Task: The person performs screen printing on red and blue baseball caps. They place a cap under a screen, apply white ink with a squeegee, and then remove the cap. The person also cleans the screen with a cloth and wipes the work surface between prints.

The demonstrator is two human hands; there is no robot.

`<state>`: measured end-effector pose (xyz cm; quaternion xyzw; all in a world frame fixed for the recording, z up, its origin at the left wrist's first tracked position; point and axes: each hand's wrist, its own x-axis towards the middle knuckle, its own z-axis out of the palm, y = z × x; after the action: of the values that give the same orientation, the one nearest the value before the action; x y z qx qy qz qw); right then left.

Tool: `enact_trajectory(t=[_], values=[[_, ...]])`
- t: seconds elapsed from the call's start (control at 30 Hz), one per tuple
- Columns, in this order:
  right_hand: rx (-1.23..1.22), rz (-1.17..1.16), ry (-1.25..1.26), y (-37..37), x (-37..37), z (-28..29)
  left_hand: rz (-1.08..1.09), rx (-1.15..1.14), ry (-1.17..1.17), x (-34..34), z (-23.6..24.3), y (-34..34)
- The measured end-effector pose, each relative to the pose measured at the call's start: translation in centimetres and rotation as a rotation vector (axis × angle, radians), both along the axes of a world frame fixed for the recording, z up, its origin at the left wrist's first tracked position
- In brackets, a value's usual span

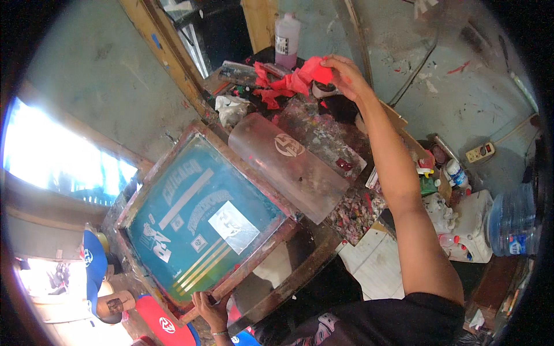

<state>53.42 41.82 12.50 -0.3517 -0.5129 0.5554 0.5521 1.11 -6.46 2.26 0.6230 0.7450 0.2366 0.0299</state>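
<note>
My left hand (211, 312) is closed round the near corner of a wooden screen-printing frame (249, 269). The frame's blue-green mesh (193, 196) carries pale lettering, logos and stripes, and a white rectangle (233, 227) shows on its right part. At the far side of the bench, my stretched-out right hand (345, 78) grips a crumpled red cloth (306, 79). The cloth trails left over the clutter there. A curved, stained sheet (288, 164) with a white round logo lies between the frame and the cloth.
A bottle of pinkish liquid (287, 43) stands beyond the cloth, and a crumpled white bag (232, 109) lies left of it. Caps, one red (164, 323) and one blue (94, 259), sit at lower left. A water jug (512, 225) and white jerrycan (470, 225) stand at right.
</note>
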Motion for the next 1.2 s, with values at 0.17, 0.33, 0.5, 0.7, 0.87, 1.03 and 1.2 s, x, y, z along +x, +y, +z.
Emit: enact_trajectory(t=[0.17,0.33,0.5,0.7,0.87,1.03,1.2], values=[[0.167,-0.180,-0.177,-0.1,0.3,6.7,-0.011,0.034,0.003,-0.9,-1.0,0.1],[0.249,-0.165,-0.124,-3.1,-0.3,14.3,0.023,-0.036,-0.091,0.3,0.2,-0.5],[0.338,-0.118,-0.128,-8.1,-3.9,19.6,-0.061,0.279,-0.318,2.9,5.3,2.0],[0.263,0.186,-0.028,-29.0,-16.1,14.8,-0.457,-0.092,-1.977,15.1,8.3,10.2],[0.732,-0.048,-0.900,-36.2,-17.7,6.3,-0.430,-0.298,-2.269,17.7,10.6,6.0],[0.634,0.166,-0.903,-40.6,-20.6,0.1,-0.010,-0.023,-2.099,17.1,8.3,0.2],[0.148,0.353,-0.248,-44.3,-25.9,-1.0,0.028,0.000,-1.945,12.8,8.1,-3.7]])
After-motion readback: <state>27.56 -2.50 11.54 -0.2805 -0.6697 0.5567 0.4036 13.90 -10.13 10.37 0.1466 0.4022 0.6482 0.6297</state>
